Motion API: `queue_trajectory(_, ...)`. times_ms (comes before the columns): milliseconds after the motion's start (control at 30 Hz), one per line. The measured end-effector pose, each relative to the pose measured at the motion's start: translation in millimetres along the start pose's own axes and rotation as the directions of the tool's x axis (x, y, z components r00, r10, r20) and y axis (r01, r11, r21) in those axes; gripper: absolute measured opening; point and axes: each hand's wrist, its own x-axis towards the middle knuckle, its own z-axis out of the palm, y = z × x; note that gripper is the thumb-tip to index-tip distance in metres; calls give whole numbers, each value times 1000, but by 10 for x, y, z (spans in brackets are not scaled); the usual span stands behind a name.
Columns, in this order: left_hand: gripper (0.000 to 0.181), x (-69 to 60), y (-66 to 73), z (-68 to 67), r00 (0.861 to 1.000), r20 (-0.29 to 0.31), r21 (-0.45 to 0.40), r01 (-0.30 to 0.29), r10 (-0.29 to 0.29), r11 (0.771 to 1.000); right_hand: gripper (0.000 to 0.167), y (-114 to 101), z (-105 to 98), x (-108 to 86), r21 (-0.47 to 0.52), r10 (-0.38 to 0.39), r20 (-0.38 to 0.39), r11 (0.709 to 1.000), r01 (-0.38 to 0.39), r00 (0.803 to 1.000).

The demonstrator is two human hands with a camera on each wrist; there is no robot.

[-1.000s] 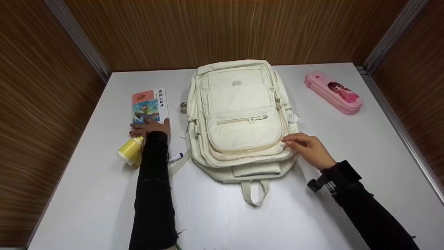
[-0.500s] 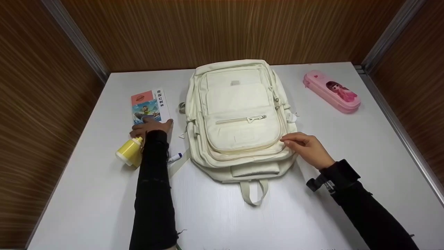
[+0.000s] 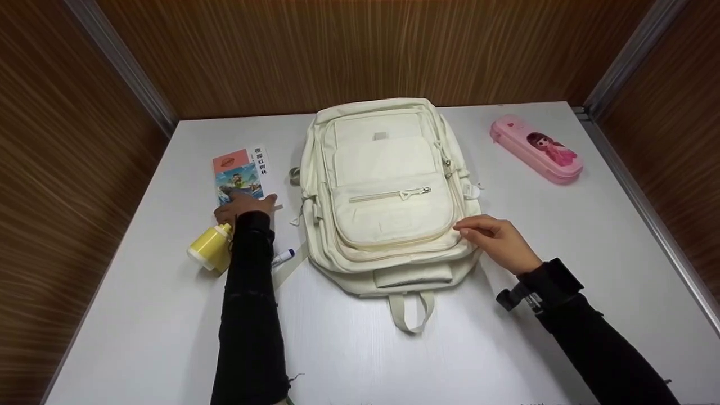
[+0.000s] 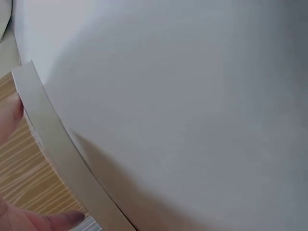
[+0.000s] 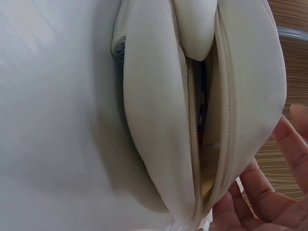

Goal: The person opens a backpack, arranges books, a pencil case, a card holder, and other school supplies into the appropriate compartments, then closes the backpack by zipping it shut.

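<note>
A cream backpack (image 3: 388,160) lies on the white table with its carry loop towards me. On its left my left hand (image 3: 243,206) grips the near end of a thin book (image 3: 238,175) with a red and blue cover. In the left wrist view the book's pale edge (image 4: 67,144) shows, with digits at its cover side. My right hand (image 3: 503,243) touches the backpack's lower right side. In the right wrist view its loosely bent fingers (image 5: 269,192) lie against the outside of an unzipped pocket (image 5: 250,86). Dark slim items inside are hard to make out.
A yellow and white bottle (image 3: 211,246) lies left of my left forearm. Partly behind that forearm is a white marker with a blue end (image 3: 284,257). A pink pencil case (image 3: 537,149) lies at the back right. Wood-grain panels (image 3: 365,50) enclose the table.
The book's near end has tipped up slightly, and the left fingers have drawn in closer around it. The right hand stays at the backpack's side.
</note>
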Motion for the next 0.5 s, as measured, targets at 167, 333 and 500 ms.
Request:
queue_trajectory(167, 112, 5, -15, -19, 1000, 5, -9, 12, -12, 1000, 27, -1, 7, -2, 6, -4, 7, 1000, 4, 1000)
queue_trajectory(333, 110, 26, -17, 6, 999, -48, -51, 15, -17, 999, 25, -7, 4, -6, 7, -21, -5, 1000, 21, 1000)
queue_trajectory(500, 97, 0, -8, 17, 996, -81, -152, 22, -35, 988, 22, -20, 1, -22, -53, -69, -1, 996, 69, 998)
